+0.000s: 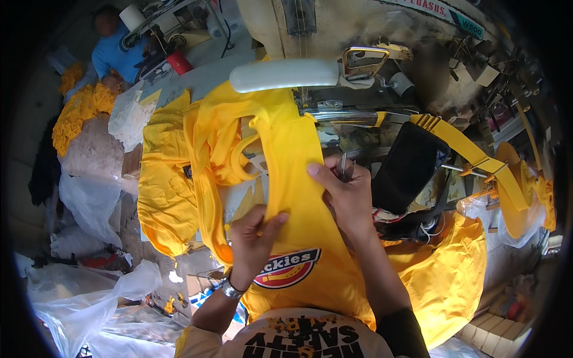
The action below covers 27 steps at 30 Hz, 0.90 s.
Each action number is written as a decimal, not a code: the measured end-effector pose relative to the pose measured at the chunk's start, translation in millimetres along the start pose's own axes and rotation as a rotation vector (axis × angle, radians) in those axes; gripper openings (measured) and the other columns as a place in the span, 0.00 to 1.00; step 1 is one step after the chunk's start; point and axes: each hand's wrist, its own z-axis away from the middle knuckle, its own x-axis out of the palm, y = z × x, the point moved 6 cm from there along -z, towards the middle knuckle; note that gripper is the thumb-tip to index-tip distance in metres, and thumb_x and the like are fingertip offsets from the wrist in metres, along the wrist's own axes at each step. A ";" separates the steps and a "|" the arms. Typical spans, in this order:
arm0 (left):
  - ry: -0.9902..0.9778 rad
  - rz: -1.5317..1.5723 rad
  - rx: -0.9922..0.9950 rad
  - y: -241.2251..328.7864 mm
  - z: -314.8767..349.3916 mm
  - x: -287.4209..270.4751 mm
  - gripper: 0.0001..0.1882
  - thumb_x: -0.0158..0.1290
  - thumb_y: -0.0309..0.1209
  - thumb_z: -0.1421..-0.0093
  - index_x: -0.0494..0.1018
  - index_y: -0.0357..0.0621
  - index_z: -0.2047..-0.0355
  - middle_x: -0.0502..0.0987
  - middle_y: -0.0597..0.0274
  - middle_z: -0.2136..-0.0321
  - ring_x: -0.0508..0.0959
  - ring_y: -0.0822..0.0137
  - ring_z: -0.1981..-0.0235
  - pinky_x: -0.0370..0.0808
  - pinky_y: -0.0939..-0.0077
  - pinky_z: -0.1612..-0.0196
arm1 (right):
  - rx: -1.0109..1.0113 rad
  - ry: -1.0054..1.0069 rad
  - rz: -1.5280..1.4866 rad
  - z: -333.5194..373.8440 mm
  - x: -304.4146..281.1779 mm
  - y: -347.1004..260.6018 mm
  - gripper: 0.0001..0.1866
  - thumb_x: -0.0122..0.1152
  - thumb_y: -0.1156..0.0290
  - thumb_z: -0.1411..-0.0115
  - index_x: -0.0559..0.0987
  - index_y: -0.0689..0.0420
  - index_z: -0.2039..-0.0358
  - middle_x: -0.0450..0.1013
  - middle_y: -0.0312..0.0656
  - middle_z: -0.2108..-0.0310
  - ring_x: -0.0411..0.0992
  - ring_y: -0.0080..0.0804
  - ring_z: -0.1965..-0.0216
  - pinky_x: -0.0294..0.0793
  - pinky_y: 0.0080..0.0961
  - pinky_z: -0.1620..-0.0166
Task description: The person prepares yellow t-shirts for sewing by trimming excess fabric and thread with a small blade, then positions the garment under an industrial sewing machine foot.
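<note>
A yellow T-shirt (pixel 298 209) with a printed chest patch stretches from my lap up to the sewing machine's needle area (pixel 307 110). My left hand (pixel 253 232), with a watch at the wrist, pinches the shirt's left edge between thumb and fingers. On the opposite edge, my right hand (pixel 346 188) presses its thumb to the cloth. A small metal tool (pixel 344 163), possibly tweezers or thread snips, pokes out from its curled fingers. Folded yellow fabric and a loop of ribbing (pixel 245 155) lie left of the shirt.
A black phone (pixel 409 164) stands right of my right hand. Yellow binding tape (pixel 459 140) runs through a guide into the machine. More yellow garments (pixel 167 179) lie at left, with plastic bags (pixel 89 298) lower down. Another person (pixel 119 51) sits at the far left.
</note>
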 end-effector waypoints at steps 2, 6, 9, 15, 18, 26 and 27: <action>0.176 0.441 0.009 23.1 -8.0 -23.5 0.07 0.57 0.24 0.40 0.74 0.33 0.63 0.80 0.62 0.70 0.74 0.80 0.72 0.69 0.87 0.69 | -0.001 0.004 -0.043 1.2 -1.5 -0.9 0.08 0.67 0.72 0.43 0.78 0.62 0.74 0.68 0.28 0.84 0.58 0.08 0.86 0.53 0.12 0.83; -0.386 0.056 -0.127 23.4 -15.5 -32.5 0.04 0.55 0.20 0.40 0.74 0.34 0.64 0.80 0.60 0.69 0.76 0.77 0.70 0.72 0.85 0.65 | -0.029 0.057 -0.066 -2.3 0.1 -5.7 0.07 0.68 0.73 0.44 0.78 0.61 0.74 0.67 0.28 0.85 0.58 0.10 0.88 0.53 0.12 0.84; -0.240 0.234 -0.056 6.0 -12.0 -56.1 0.07 0.57 0.21 0.41 0.75 0.34 0.63 0.80 0.62 0.71 0.75 0.78 0.72 0.71 0.84 0.67 | -0.014 0.020 -0.100 -4.4 1.1 0.3 0.07 0.68 0.73 0.44 0.78 0.61 0.74 0.67 0.28 0.85 0.57 0.10 0.89 0.54 0.12 0.84; -0.516 0.031 -0.147 -14.6 5.1 -70.5 0.15 0.64 0.26 0.46 0.77 0.34 0.59 0.78 0.68 0.76 0.74 0.82 0.72 0.70 0.86 0.67 | 0.001 0.011 -0.112 -4.3 0.4 1.4 0.08 0.68 0.73 0.44 0.78 0.61 0.75 0.65 0.27 0.86 0.56 0.10 0.89 0.53 0.13 0.85; 0.049 0.295 0.052 6.2 -21.7 -112.8 0.14 0.60 0.23 0.43 0.74 0.34 0.56 0.80 0.64 0.70 0.76 0.78 0.68 0.72 0.83 0.63 | -0.022 0.001 -0.094 -3.1 2.1 -1.3 0.08 0.68 0.73 0.45 0.78 0.61 0.75 0.64 0.27 0.87 0.56 0.10 0.89 0.53 0.14 0.85; 0.090 -0.696 0.123 -14.5 23.7 -67.9 0.18 0.65 0.24 0.53 0.75 0.35 0.62 0.77 0.54 0.69 0.75 0.56 0.65 0.70 0.68 0.59 | -0.008 -0.030 -0.034 -1.3 3.4 -0.1 0.11 0.69 0.71 0.45 0.76 0.60 0.76 0.63 0.28 0.88 0.56 0.12 0.90 0.56 0.14 0.86; 0.225 -0.598 0.222 0.4 21.6 -83.5 0.14 0.64 0.23 0.54 0.75 0.35 0.66 0.76 0.55 0.72 0.74 0.56 0.68 0.70 0.65 0.62 | -0.005 -0.041 -0.049 -0.5 5.1 0.9 0.10 0.69 0.71 0.45 0.76 0.60 0.76 0.63 0.28 0.88 0.56 0.12 0.90 0.56 0.14 0.86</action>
